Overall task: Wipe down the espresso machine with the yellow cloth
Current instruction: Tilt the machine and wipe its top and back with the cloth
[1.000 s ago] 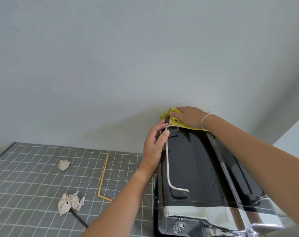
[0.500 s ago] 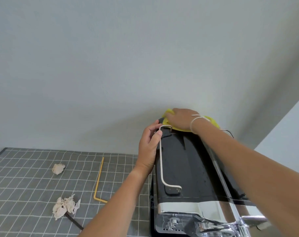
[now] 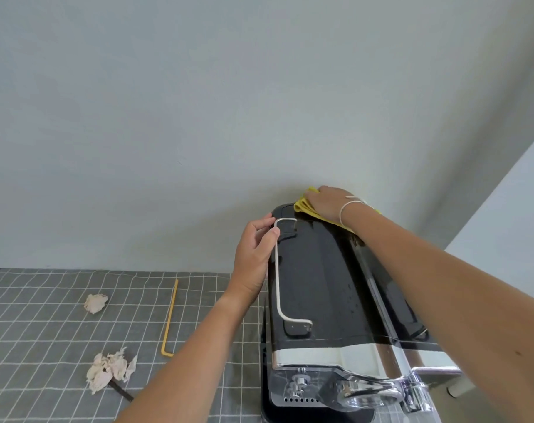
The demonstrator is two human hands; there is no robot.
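1. Tablecloth (image 3: 46, 346), grey with a white grid, covers the surface on your left, running back to the pale wall (image 3: 198, 117).
2. Toward the left edge of that cloth lies a small crumpled paper wad (image 3: 95, 302); nearer you sits a bigger crumpled tissue (image 3: 108, 369), with a dark stick (image 3: 122, 392) poking out from under it.
3. A thin yellow rod (image 3: 170, 319), bent at its near end, lies on the cloth between the paper scraps and the machine.
4. Your left hand (image 3: 253, 257) is at the left edge of the machine's top, thumb and curled fingers pinching the far end of the metal rail (image 3: 277, 270) that runs along that side.
5. The espresso machine (image 3: 320, 285) stands at the right end of the surface, its back close to the wall: glossy black top, chrome front band with knobs nearest you.
6. The yellow cloth (image 3: 302, 206) lies on the far back edge of the machine's top, close to the wall.
7. Your right hand (image 3: 330, 203) lies on top of the cloth, pressing it down on the machine; a thin white band circles that wrist. The fingertips are out of sight, so how far they curl I cannot tell.
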